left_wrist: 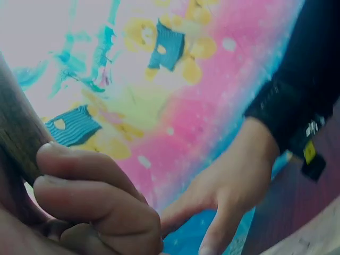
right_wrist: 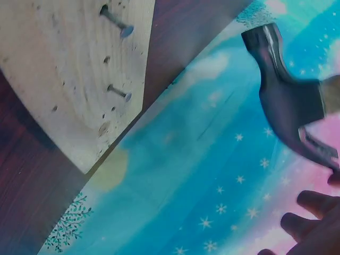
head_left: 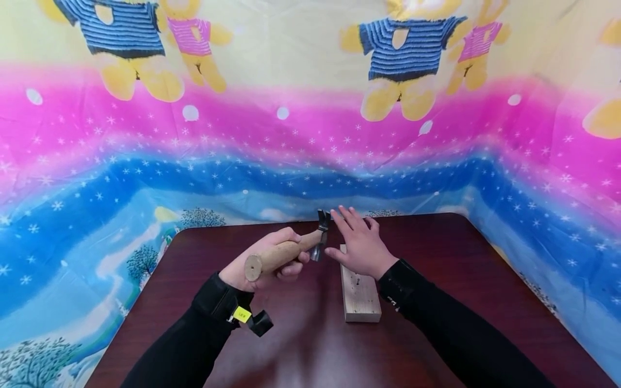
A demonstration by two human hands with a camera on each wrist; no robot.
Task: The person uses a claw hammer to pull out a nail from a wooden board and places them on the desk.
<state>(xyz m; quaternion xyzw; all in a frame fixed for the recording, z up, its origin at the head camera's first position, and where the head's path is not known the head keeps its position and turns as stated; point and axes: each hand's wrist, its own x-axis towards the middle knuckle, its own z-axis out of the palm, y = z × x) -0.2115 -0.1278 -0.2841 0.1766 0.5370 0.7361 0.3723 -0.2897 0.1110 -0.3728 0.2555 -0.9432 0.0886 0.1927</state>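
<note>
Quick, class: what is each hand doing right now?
Left hand: fingers curled round the wooden-handled steel claw hammer.
Right hand: open, fingers straight, holding nothing, over the pale wooden block.

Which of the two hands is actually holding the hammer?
The left hand: its fingers curl round the hammer handle. The right hand is flat and open over the wooden block.

Dark reddish-brown table, pale wooden block, tan-handled hammer with dark head, pink-blue starry bear-print cloth
</note>
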